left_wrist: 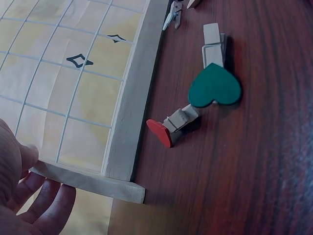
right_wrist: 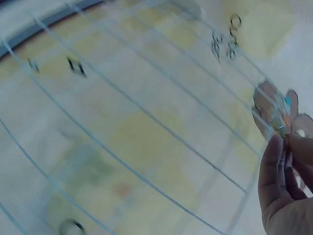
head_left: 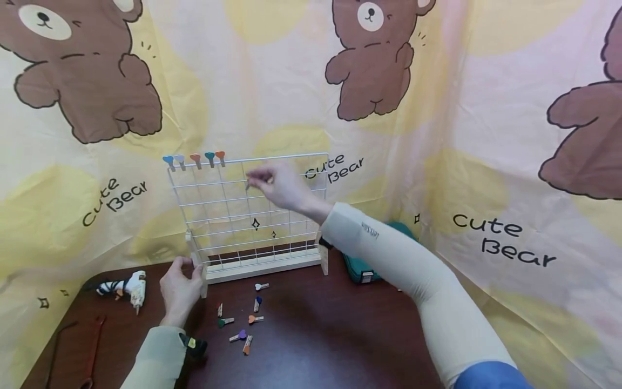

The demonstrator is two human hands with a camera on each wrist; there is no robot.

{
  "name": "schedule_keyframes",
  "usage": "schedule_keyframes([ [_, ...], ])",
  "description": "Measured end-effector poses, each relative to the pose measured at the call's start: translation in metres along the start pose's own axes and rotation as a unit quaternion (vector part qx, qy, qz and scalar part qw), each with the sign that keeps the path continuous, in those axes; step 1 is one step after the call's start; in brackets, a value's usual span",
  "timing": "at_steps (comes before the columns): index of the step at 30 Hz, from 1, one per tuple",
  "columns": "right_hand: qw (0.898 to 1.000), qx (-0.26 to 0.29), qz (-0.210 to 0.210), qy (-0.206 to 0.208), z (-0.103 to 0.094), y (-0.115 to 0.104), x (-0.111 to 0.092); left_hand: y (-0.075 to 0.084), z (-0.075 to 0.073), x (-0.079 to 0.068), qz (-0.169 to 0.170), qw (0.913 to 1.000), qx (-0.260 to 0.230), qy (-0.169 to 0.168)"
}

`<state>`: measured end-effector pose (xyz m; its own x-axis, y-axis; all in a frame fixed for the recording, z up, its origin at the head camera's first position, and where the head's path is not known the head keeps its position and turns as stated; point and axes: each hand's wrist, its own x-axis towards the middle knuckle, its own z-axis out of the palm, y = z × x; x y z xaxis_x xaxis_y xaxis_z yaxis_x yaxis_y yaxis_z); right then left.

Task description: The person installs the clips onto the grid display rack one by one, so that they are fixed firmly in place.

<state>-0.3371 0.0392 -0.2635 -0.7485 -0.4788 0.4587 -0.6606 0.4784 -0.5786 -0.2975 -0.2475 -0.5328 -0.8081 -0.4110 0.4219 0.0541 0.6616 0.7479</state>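
A white wire grid rack (head_left: 233,203) stands upright in a wooden base (head_left: 264,268). Several heart-topped clothespins (head_left: 195,160) are clipped along the left part of its top wire. My left hand (head_left: 180,286) grips the wooden end piece (left_wrist: 88,181) at the rack's left side, thumb on one face and fingers on the other. Up in front of the grid, my right hand (head_left: 282,186) pinches a small wooden clothespin (right_wrist: 279,125) close to the upper wires; the fingers hide most of it. A green heart clothespin (left_wrist: 215,88) and a red one (left_wrist: 160,132) lie beside the base.
More loose clothespins, one purple (head_left: 241,335), lie on the dark table before the rack. A white glue gun (head_left: 137,289) and a red wrench (head_left: 94,346) are at the left. Behind the right arm sits a green case (head_left: 357,267). Bear-print cloth (head_left: 272,81) hangs behind.
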Motion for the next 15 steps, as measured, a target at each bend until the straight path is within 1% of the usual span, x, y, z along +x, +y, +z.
schedule_keyframes([
  [2,0.999,-0.028,-0.027,0.012,-0.011,-0.009,0.016,-0.001,0.001,0.000,0.003,1.0000,-0.001,-0.001],
  [5,0.995,-0.071,-0.065,0.024,-0.022,-0.019,0.038,-0.001,0.001,0.000,0.006,1.0000,-0.001,-0.001],
  [7,0.989,-0.114,-0.086,0.033,-0.026,-0.023,0.051,-0.001,0.001,0.000,0.006,1.0000,0.000,0.003],
  [9,0.986,-0.144,-0.079,0.029,-0.029,-0.026,0.061,-0.001,0.001,0.000,0.005,1.0000,0.000,0.004],
  [11,0.984,-0.168,-0.059,0.015,-0.029,-0.027,0.070,-0.001,0.000,0.000,0.004,1.0000,-0.001,0.004],
  [13,0.981,-0.189,-0.042,-0.004,-0.027,-0.028,0.076,-0.001,0.000,0.000,0.002,1.0000,-0.002,0.002],
  [15,0.977,-0.207,-0.036,-0.025,-0.023,-0.029,0.081,-0.001,0.000,0.000,-0.002,1.0000,-0.001,0.001],
])
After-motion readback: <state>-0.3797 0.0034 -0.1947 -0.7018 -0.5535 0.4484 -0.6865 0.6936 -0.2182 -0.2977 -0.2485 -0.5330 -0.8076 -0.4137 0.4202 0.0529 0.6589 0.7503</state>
